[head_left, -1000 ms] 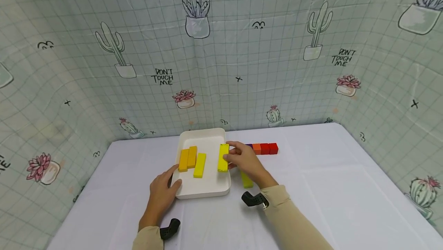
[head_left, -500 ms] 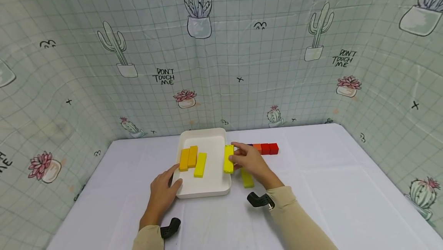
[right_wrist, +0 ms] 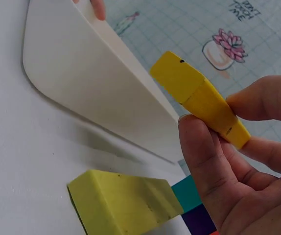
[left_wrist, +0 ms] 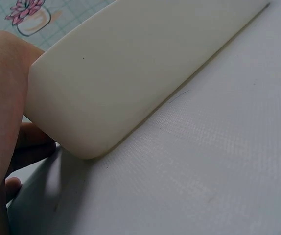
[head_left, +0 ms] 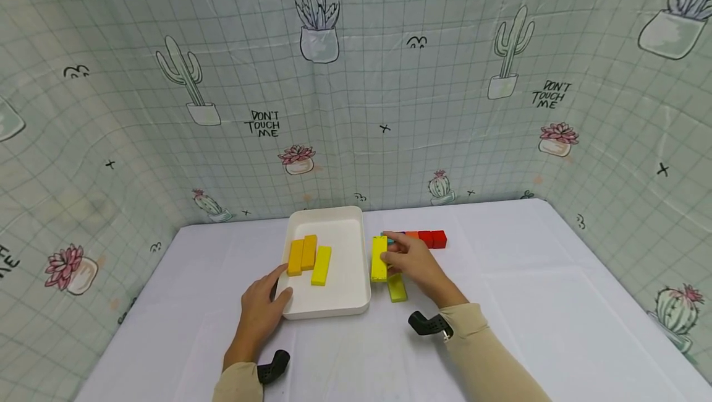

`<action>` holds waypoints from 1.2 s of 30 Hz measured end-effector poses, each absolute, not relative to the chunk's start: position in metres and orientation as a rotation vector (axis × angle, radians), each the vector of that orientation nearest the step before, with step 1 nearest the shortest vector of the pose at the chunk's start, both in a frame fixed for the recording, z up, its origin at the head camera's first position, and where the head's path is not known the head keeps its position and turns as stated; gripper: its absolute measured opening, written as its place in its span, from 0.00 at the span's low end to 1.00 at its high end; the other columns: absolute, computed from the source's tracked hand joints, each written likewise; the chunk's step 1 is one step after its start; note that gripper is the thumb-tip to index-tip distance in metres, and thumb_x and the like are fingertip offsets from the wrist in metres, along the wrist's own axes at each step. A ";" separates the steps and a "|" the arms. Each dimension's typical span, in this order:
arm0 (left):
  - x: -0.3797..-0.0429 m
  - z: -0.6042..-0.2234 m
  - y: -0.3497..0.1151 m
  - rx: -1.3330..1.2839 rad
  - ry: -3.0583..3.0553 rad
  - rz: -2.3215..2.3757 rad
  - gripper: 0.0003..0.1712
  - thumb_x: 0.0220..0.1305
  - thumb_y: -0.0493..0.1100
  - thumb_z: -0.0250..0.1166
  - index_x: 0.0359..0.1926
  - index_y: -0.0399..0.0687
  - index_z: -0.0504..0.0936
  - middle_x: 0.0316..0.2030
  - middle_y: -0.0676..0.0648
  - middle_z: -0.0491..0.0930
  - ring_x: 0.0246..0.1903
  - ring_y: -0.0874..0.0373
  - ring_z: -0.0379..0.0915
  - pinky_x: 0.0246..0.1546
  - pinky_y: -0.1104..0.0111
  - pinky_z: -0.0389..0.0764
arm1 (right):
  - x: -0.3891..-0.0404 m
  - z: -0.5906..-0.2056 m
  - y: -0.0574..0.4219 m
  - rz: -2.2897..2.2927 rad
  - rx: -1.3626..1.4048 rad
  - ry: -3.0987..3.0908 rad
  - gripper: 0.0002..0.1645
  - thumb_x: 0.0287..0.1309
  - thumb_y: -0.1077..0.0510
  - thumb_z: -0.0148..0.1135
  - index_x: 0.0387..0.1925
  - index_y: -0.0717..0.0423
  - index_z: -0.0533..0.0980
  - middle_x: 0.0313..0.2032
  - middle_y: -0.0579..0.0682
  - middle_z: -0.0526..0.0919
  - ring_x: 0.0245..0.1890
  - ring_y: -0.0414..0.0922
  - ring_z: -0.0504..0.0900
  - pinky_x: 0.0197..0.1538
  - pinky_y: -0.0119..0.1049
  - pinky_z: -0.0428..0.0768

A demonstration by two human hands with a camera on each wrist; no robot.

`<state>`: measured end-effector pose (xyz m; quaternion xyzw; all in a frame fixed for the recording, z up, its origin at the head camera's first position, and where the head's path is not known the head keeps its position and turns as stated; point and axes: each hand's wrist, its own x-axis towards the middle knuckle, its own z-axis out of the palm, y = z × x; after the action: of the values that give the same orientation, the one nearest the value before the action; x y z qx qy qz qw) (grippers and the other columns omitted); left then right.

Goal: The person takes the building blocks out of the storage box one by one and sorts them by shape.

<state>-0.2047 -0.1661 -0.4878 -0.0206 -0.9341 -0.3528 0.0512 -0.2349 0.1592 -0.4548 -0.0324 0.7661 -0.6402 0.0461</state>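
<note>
Several right fingers (right_wrist: pixel 265 98) apparently round block (right_wrist: pixel 194 90)

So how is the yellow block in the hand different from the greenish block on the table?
The yellow block is a warmer yellow; the greenish block looks more lime. The yellow block is pinched up in the right hand; the greenish block lies on the table, untouched. Both are long blocks.
</note>
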 end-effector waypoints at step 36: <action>-0.207 -0.488 -0.167 -0.061 -2.838 -1.073 0.33 0.68 0.45 0.60 0.73 0.52 0.68 0.68 0.39 0.70 0.67 0.40 0.62 0.69 0.40 0.52 | -0.229 -0.465 0.204 -1.714 -0.002 2.452 0.32 0.63 0.61 0.62 0.69 0.56 0.70 0.47 0.59 0.81 0.30 0.50 0.80 0.39 0.38 0.84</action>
<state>-0.2070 -0.1671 -0.4884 -0.0201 -0.9338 -0.3532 0.0533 -0.2287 0.2037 -0.4650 -0.0006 0.8174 -0.5713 0.0749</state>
